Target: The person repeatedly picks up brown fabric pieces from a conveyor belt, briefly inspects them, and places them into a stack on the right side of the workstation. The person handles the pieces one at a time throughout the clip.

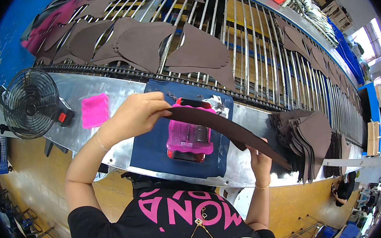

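A dark brown cut piece of sheet material (221, 126) is stretched between my two hands, seen nearly edge-on. My left hand (140, 114) pinches its left end between thumb and fingers. Lower right, my right hand (260, 162) grips the piece near its other end, fingers partly hidden by it. Beneath the piece, a pink plastic tray (173, 141) sits over a black and red base on a dark blue mat (150, 156). Close to my right hand, a fanned stack of similar brown pieces (314, 137) lies at the bench's right.
A conveyor of metal rods (238, 45) runs behind the bench, carrying several brown pieces (139, 43). On the left stand a black fan (32, 104) and a second pink tray (95, 110). The metal bench (123, 155) has its edge against my body. Another person (345, 189) is far right.
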Demonstrator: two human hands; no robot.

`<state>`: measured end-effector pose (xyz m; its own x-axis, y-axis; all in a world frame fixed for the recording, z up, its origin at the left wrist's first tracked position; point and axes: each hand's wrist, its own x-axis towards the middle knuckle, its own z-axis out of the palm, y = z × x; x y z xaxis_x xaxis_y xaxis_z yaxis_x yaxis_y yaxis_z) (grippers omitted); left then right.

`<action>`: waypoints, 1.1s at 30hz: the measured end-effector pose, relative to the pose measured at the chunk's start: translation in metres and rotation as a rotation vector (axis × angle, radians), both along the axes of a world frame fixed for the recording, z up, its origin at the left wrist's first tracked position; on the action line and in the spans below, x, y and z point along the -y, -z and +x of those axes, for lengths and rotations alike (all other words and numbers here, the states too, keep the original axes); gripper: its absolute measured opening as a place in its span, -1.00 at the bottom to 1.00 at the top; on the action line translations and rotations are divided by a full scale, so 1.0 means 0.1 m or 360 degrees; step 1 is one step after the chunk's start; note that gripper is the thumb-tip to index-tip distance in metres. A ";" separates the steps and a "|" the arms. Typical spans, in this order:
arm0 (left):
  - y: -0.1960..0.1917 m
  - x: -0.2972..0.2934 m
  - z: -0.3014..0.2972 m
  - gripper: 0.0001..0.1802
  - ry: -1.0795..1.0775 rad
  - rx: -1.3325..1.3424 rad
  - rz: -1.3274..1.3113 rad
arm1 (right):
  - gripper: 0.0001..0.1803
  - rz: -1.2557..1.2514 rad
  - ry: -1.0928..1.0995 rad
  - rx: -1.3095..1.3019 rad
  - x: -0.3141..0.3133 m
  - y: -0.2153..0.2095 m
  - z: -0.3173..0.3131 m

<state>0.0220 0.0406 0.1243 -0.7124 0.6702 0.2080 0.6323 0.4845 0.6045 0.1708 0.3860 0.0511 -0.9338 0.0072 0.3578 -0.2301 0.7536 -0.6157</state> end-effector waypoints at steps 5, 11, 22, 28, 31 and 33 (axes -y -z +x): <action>0.01 -0.59 -0.06 -0.87 0.0441 -0.0212 -0.0084 | -0.86 -0.0375 0.0535 -0.0193 -0.56 -0.13 0.54; -0.47 -1.40 -0.35 -0.44 0.1061 -0.0116 -0.0141 | -0.75 -0.0337 0.1045 -0.0443 -0.74 -1.07 0.74; -0.68 -1.57 -1.36 -0.73 0.0113 0.0807 0.0910 | -0.51 0.0477 0.1374 0.0167 -1.43 -1.09 0.37; 0.70 -1.36 -2.07 -0.37 -0.0318 0.1474 0.1356 | -0.35 0.0890 0.2009 0.0653 -2.74 -0.19 0.95; 1.18 -1.34 -2.17 -0.45 -0.0648 0.1591 0.1331 | -0.27 0.0862 0.2190 0.0867 -2.46 -0.39 0.75; 1.44 -1.37 -2.25 -0.45 -0.0702 0.1644 0.1352 | -0.22 0.0843 0.2296 0.0865 -2.47 -0.41 0.78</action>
